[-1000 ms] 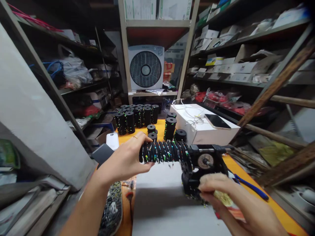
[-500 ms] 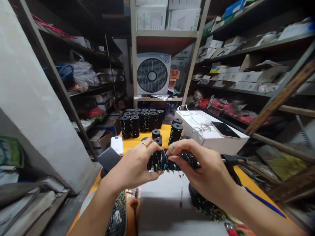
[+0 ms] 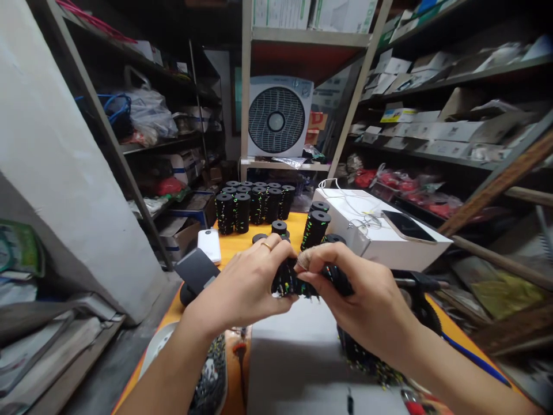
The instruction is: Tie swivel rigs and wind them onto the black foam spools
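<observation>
The left hand (image 3: 247, 282) curls around the black, colour-flecked cylindrical roll (image 3: 283, 281) above the white board (image 3: 294, 357) – best held steady; the right hand (image 3: 360, 294) pinches narrowly against it – its grip contents hidden.

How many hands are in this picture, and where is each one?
2. The left hand grips the left part of the dark wound roll; the right hand is just beside it, touching the same roll. No others show.

Room opens above spools (image 3: 242, 213), white box (image 3: 400, 253) obstructing front-right.
</observation>
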A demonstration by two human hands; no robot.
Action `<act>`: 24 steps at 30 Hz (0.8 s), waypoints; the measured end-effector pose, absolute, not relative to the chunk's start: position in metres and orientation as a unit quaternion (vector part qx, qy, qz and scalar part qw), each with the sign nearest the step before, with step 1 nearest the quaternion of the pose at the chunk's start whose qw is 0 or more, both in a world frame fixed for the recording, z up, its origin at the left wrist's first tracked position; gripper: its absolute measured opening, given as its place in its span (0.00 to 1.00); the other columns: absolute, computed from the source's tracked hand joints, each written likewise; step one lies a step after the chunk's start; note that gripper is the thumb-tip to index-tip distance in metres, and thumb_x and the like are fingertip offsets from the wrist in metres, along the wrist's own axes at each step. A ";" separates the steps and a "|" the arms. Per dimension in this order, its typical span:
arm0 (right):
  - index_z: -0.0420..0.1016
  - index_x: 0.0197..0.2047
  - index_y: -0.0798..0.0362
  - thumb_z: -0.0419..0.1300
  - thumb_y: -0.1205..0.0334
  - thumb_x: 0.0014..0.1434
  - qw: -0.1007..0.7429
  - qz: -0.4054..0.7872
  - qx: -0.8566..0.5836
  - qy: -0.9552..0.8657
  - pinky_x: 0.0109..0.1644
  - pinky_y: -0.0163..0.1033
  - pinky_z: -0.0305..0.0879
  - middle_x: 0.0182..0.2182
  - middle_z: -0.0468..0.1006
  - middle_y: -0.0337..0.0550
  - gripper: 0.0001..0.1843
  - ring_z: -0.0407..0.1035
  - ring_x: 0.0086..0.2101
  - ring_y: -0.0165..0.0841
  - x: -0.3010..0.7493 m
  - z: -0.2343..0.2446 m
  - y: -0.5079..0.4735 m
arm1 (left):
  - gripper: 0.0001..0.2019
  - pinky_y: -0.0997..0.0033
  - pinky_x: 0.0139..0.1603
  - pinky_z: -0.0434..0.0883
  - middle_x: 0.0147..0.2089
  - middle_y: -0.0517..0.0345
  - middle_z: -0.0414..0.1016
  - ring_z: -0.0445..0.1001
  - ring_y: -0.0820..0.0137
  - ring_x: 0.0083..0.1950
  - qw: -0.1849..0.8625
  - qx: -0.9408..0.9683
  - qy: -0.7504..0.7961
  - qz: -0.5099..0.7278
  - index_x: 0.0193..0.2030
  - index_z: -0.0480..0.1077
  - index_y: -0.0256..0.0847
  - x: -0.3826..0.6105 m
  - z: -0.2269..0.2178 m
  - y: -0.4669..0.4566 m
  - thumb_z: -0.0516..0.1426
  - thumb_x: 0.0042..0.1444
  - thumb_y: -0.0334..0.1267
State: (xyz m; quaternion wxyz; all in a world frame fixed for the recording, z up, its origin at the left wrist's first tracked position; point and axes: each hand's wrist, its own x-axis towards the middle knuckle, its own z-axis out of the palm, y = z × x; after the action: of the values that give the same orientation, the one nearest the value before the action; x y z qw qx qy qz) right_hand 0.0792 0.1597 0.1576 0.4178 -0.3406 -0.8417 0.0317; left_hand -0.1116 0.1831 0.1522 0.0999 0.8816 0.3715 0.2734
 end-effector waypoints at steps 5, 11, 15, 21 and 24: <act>0.61 0.35 0.49 0.54 0.71 0.63 0.385 0.029 -0.343 -0.856 0.32 0.33 0.67 0.32 0.76 0.38 0.08 0.71 0.30 0.28 0.083 0.160 0.162 | 0.20 0.62 0.37 0.67 0.45 0.56 0.70 0.71 0.60 0.44 0.122 0.874 0.374 0.284 0.47 0.59 0.45 -0.113 0.149 0.185 0.59 0.48 0.34; 0.62 0.36 0.50 0.51 0.70 0.66 0.350 0.015 -0.326 -0.878 0.35 0.33 0.67 0.33 0.76 0.39 0.08 0.71 0.32 0.29 0.087 0.162 0.165 | 0.20 0.63 0.38 0.67 0.44 0.57 0.71 0.71 0.61 0.45 0.145 0.874 0.365 0.285 0.47 0.60 0.45 -0.116 0.151 0.186 0.60 0.48 0.35; 0.62 0.36 0.50 0.49 0.71 0.67 0.343 0.017 -0.321 -0.883 0.35 0.34 0.67 0.33 0.74 0.40 0.08 0.70 0.32 0.29 0.089 0.165 0.165 | 0.20 0.63 0.38 0.68 0.44 0.58 0.70 0.71 0.61 0.45 0.144 0.875 0.361 0.288 0.48 0.61 0.45 -0.115 0.152 0.186 0.60 0.48 0.35; 0.59 0.34 0.49 0.54 0.72 0.64 0.368 0.025 -0.329 -0.869 0.37 0.34 0.66 0.32 0.74 0.37 0.10 0.69 0.31 0.28 0.087 0.164 0.166 | 0.19 0.66 0.37 0.67 0.43 0.58 0.70 0.71 0.63 0.43 0.137 0.876 0.361 0.289 0.48 0.61 0.43 -0.115 0.153 0.186 0.59 0.48 0.33; 0.58 0.33 0.49 0.57 0.72 0.62 0.395 0.060 -0.339 -0.852 0.36 0.34 0.66 0.31 0.74 0.36 0.11 0.69 0.30 0.28 0.085 0.161 0.166 | 0.19 0.65 0.37 0.67 0.44 0.58 0.70 0.71 0.63 0.43 0.136 0.877 0.360 0.287 0.48 0.61 0.44 -0.115 0.152 0.186 0.60 0.49 0.34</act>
State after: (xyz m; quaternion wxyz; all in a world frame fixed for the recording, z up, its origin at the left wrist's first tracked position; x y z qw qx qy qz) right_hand 0.0848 0.1664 0.1609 0.3951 -0.3385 -0.8519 0.0601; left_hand -0.1152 0.1859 0.1523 0.1360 0.8772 0.3598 0.2873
